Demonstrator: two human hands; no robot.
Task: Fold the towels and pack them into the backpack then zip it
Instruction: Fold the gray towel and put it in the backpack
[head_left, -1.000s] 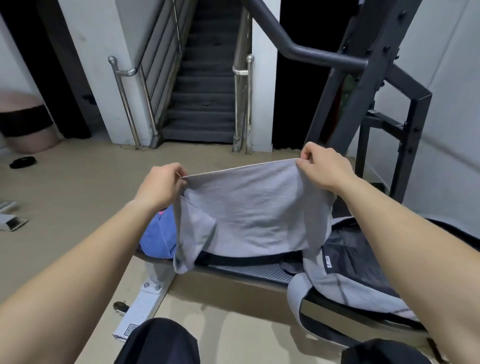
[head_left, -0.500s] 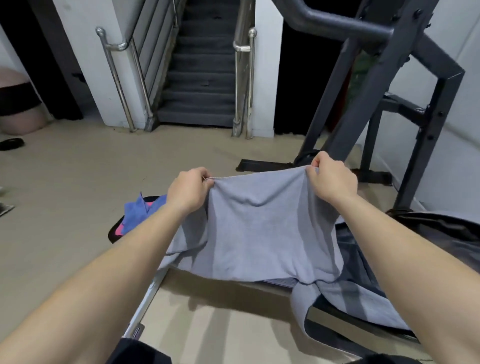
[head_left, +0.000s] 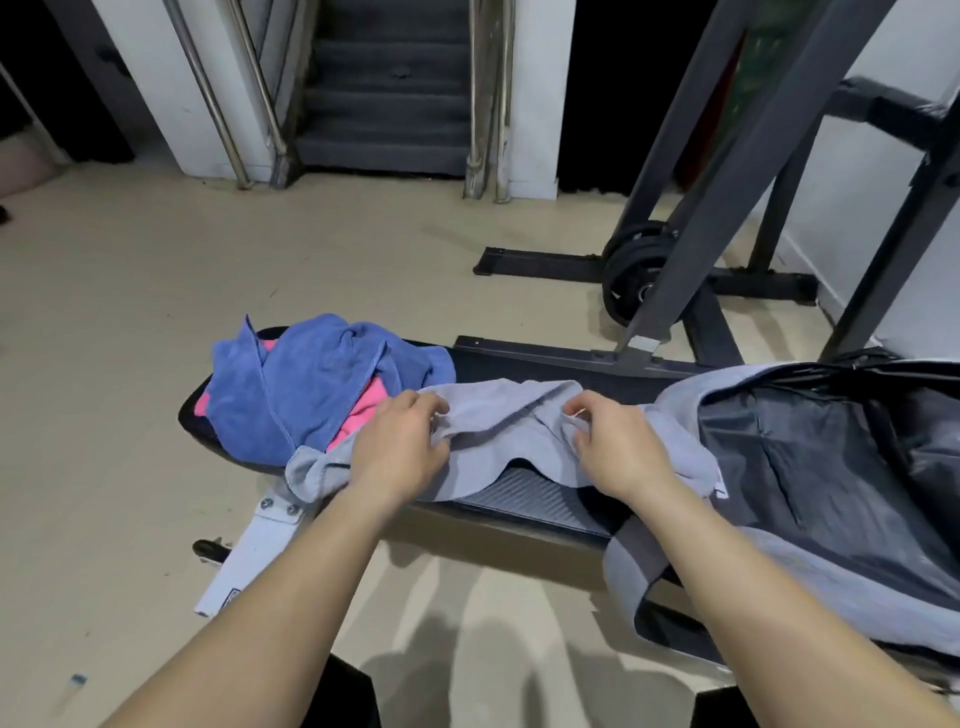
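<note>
A grey towel (head_left: 498, 441) lies draped across a black padded bench (head_left: 535, 499). My left hand (head_left: 400, 447) pinches its far left edge, and my right hand (head_left: 618, 447) pinches its far right edge. To the left on the bench sits a crumpled blue towel (head_left: 301, 384) over a pink towel (head_left: 363, 410). At the right end lies a grey backpack (head_left: 810, 467), unzipped, with its dark lining showing.
A dark steel gym rack (head_left: 727, 197) with weight plates (head_left: 634, 275) stands behind the bench. Beyond it are stairs (head_left: 384, 104) with metal handrails. Beige floor surrounds the bench; a white bench foot (head_left: 249, 556) sticks out at the near left.
Both hands have come down with the grey towel, from holding it up in the air to laying it on the bench. The view has tipped downward.
</note>
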